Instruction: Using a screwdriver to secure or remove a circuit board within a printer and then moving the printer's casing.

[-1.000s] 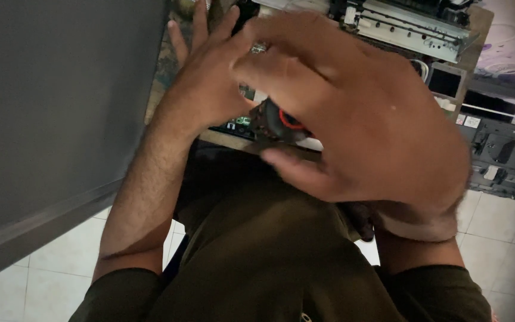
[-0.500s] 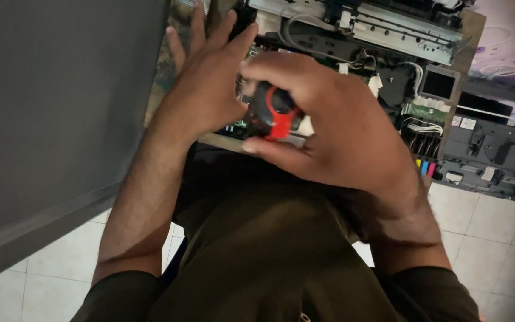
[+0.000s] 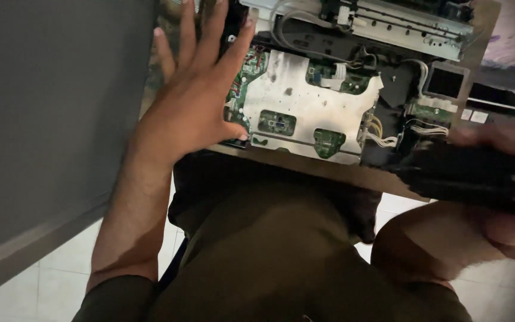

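Centrally, an opened device chassis (image 3: 353, 77) lies on the worktop (image 3: 329, 170), its metal shield plate (image 3: 305, 107) exposed with green circuit board (image 3: 242, 74) showing at the plate's left edge and through its cut-outs. My left hand (image 3: 195, 101) rests flat on the chassis's left end, fingers spread and released, thumb tip touching the lower left corner of the plate, grasping nothing. My right hand (image 3: 508, 197) is at the right edge of view, blurred, closed around a dark, elongated object (image 3: 460, 176) just off the chassis's lower right corner; what that object is I cannot tell. White wire bundles (image 3: 382, 134) sit beside the plate's right edge. Pale floor tiles (image 3: 49, 280) show below.
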